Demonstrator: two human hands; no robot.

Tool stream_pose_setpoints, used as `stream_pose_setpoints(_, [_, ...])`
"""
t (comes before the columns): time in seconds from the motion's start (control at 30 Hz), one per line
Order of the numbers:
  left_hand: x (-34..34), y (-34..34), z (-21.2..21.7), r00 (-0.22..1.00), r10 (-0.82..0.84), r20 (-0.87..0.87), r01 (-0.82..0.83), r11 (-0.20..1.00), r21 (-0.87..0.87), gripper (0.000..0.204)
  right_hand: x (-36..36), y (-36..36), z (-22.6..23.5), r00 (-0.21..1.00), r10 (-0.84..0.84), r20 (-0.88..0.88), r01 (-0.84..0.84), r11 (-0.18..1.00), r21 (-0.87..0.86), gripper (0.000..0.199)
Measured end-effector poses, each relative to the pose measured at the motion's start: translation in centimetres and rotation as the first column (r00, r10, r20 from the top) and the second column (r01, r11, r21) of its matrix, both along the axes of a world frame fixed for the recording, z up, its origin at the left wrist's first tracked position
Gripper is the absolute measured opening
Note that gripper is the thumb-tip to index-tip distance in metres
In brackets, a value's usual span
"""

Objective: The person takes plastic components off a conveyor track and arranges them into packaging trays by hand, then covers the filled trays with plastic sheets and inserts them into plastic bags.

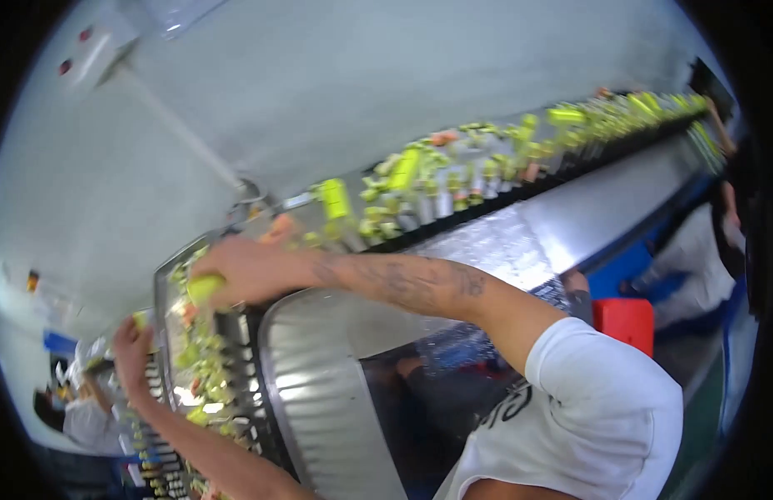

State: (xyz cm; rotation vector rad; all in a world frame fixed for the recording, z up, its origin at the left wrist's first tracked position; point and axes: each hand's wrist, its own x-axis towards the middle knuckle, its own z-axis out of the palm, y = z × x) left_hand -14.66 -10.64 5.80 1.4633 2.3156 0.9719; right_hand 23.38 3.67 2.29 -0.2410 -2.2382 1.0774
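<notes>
My right hand (249,271) reaches left across the bend of a conveyor, its fingers closed on a rounded yellow-green piece (205,288). Motion smears this piece, so its kind does not show. My left hand (132,354) is raised at the conveyor's outer left side, fingers bent together. A small yellow-green spot shows at its fingertips; what it is I cannot make out. Below and between my hands, the conveyor (251,354) carries many small yellow-green and whitish pieces (210,371), with a few orange ones among them.
The belt continues to the far right, bearing more small pieces and several bright yellow-green blocks (335,198). A metal worktop (320,392) lies inside the bend, with clear plastic film (486,250) farther right. A red bin (624,325) stands at right. Other people work at far left and far right.
</notes>
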Motion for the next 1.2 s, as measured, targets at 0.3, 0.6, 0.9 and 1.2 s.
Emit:
stream_pose_setpoints(0.3, [38.3,5.2,-10.8,0.800,-0.598,-0.042,0.588,0.768,0.253,0.046,33.1,-3.4,-14.8,0.726,-0.624,0.289,0.641,0.766,0.045,0.047])
stream_pose_setpoints(0.6, [45.6,12.8,-22.4,0.854,-0.475,-0.213,0.517,0.824,0.231,0.044,33.0,1.8,-19.2,0.663,-0.743,0.089,0.711,0.662,0.237,0.040])
stream_pose_setpoints(0.9, [43.8,12.2,-23.7,0.732,-0.440,-0.520,0.593,0.788,0.168,0.033,28.8,1.7,-19.6,0.687,-0.723,0.073,0.650,0.656,0.385,0.038])
stream_pose_setpoints(1.2, [35.4,6.2,-14.3,0.952,-0.041,-0.302,0.169,0.896,0.410,0.015,26.2,-1.6,-4.6,0.556,-0.831,0.019,0.795,0.538,0.282,0.026])
